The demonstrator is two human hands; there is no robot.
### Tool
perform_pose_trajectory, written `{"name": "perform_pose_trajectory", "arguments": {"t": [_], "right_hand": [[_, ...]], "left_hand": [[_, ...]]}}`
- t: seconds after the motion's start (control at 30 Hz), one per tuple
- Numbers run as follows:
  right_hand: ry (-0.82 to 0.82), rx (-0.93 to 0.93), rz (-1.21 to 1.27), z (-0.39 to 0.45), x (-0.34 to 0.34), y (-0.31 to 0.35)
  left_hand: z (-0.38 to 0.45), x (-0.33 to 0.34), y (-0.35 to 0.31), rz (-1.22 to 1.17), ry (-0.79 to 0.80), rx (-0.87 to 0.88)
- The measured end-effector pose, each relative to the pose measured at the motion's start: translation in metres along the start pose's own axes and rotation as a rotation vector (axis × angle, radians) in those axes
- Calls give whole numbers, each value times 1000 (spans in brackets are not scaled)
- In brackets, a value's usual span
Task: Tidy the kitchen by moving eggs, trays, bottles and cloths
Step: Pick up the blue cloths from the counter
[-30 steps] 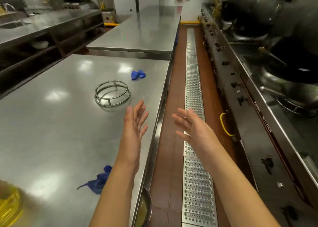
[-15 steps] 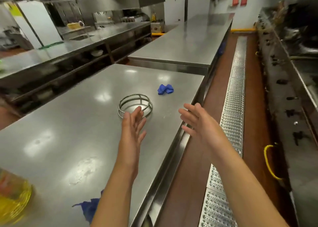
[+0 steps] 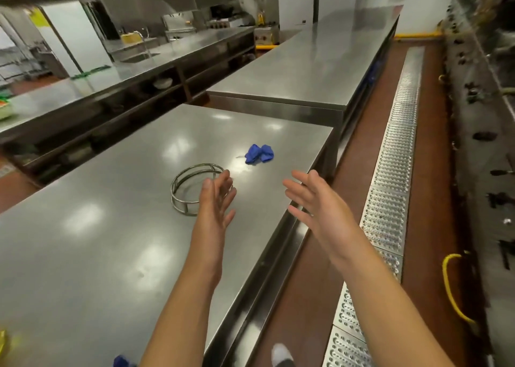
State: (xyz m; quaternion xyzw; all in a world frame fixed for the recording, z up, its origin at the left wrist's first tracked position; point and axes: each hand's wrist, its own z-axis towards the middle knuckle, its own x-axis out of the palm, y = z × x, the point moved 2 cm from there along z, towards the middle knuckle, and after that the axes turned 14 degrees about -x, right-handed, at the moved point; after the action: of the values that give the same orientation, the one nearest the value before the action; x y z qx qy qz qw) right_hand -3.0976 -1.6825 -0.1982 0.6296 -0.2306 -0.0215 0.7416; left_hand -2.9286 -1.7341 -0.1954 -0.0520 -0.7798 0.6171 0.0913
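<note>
View swung left along the surface [image 3: 117,244] | left hand [image 3: 216,199], right hand [image 3: 315,199] both spread, empty | blue cloth [image 3: 259,153] now centre frame, nearer; likely next pickup

Stainless steel desk [image 3: 92,244] with a shiny, reflective top. Resting on it: a round wire ring stand [image 3: 195,188] near the middle, a crumpled blue cloth [image 3: 259,153] just beyond, toward the far right corner, and a scrap of a second blue cloth [image 3: 121,361] at the near edge.
</note>
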Motion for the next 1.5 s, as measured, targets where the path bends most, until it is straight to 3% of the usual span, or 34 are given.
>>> {"name": "perform_pose_trajectory", "arguments": {"t": [0.33, 0.5, 0.8, 1.07, 1.17, 1.4, 1.5], "right_hand": [[-79, -10, -123, 145, -27, -7], [-60, 24, -133, 204, -10, -18], [126, 181, -136, 309, 44, -69], [216, 373, -169, 412, 38, -116], [215, 530, -85, 469, 26, -134], [288, 541, -317, 569, -39, -210], [320, 576, -371, 596, -67, -249]], "left_hand": [[165, 56, -16, -95, 98, -51], [217, 51, -31, -106, 87, -60], [271, 0, -23, -192, -146, -143], [349, 11, -12, -196, -346, -199], [397, 34, -5, -163, -393, -256], [508, 88, 27, -12, -473, -436], [547, 103, 54, 177, -492, -444]]}}
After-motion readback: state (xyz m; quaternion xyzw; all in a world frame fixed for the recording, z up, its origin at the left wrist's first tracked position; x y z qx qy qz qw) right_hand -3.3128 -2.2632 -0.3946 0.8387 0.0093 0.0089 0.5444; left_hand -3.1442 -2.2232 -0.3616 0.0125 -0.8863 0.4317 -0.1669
